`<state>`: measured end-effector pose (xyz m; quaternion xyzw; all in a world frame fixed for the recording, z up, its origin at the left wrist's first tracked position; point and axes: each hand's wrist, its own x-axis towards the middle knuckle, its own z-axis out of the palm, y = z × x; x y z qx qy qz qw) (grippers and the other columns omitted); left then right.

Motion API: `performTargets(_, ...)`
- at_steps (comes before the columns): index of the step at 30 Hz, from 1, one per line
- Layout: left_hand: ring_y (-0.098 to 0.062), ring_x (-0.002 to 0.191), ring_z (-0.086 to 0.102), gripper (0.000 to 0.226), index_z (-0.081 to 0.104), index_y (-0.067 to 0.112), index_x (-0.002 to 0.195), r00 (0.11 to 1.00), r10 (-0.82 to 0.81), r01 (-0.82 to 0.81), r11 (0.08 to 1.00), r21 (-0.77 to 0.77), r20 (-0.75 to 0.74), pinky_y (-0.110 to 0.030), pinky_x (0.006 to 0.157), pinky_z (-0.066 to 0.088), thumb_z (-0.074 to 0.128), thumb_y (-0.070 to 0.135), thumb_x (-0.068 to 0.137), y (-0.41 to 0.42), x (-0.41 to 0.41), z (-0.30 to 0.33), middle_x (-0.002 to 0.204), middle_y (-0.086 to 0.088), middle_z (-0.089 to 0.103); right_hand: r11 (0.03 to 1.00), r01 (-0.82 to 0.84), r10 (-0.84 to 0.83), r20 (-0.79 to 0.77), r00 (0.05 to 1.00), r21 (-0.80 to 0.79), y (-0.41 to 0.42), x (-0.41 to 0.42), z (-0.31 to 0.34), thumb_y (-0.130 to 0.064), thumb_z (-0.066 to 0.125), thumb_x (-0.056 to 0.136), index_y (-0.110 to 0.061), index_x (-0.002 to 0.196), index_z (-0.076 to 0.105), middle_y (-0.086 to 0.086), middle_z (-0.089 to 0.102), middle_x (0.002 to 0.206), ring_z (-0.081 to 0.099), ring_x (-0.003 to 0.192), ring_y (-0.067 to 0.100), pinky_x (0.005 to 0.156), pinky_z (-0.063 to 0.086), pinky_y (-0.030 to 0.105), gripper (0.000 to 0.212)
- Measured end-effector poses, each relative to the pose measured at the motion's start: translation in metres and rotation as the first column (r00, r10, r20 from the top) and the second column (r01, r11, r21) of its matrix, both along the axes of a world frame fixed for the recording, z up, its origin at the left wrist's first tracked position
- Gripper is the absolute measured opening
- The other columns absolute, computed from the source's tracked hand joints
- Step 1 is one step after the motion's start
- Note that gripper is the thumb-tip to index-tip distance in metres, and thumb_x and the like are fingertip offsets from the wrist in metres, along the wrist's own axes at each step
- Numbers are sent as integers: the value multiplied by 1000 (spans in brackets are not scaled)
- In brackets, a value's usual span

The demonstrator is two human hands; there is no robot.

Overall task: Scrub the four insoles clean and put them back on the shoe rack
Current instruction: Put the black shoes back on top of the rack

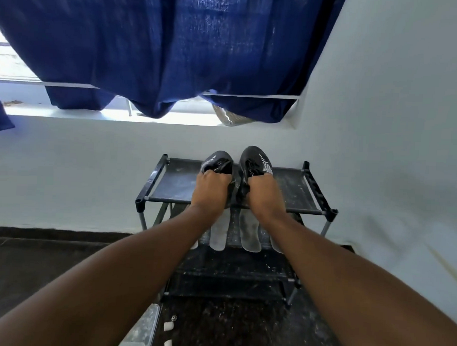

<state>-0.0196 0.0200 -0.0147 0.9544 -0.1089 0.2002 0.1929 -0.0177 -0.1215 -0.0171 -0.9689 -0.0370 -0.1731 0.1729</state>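
While both arms reach forward from the head camera, the scene reads as follows.

Left hand: the left hand grips the heel end of the left shoe, fingers curled into its opening.
Right hand: the right hand grips the heel end of the right shoe the same way.
Shoes: both are dark, side by side, toes toward the wall, on the top shelf of the shoe rack.
Insoles: pale grey insoles lie lengthwise on the shelf below, partly hidden by the wrists; two show plainly, with edges of others at either side.
Rack: black frame, dark fabric shelves, standing against the white wall.
Window: a blue curtain hangs above the rack, over a bright sill.
Floor: dark floor, with a clear plastic container and small white bits near the bottom edge.
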Motion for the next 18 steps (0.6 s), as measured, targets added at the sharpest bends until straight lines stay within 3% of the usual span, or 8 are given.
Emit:
performTargets(3,-36,86,68,28,77,11,98,999,-48,47,999,10,25,-43,79,55,55,-4,88,1,11,-4,84,-15,73,1000,3,-3,-15,1000,5,2,13,-5,3,50,88,-5,95,72,18,59,105,53,66,22,61,42,30,25)
performTargets(7,-36,90,66,28,77,13,103,998,-50,49,997,54,25,-38,79,47,55,2,91,-2,26,-3,89,-17,74,1000,-5,5,-23,1000,1,6,29,-4,3,50,88,-4,98,72,19,60,105,52,73,26,65,41,30,25)
performTargets(13,-30,81,68,26,77,16,98,999,-37,36,999,-13,-35,-43,70,59,60,-2,89,-2,42,-23,82,-9,71,1000,15,-14,-57,998,7,5,45,-18,5,48,85,-3,93,70,13,59,96,49,66,21,61,38,29,24)
performTargets(18,-30,87,65,30,76,19,102,999,-44,43,999,-26,-24,-42,71,58,61,-3,89,0,46,-36,88,-9,69,1000,-24,25,-120,993,5,0,49,-24,9,46,83,-3,94,72,14,67,91,63,80,25,67,53,34,30)
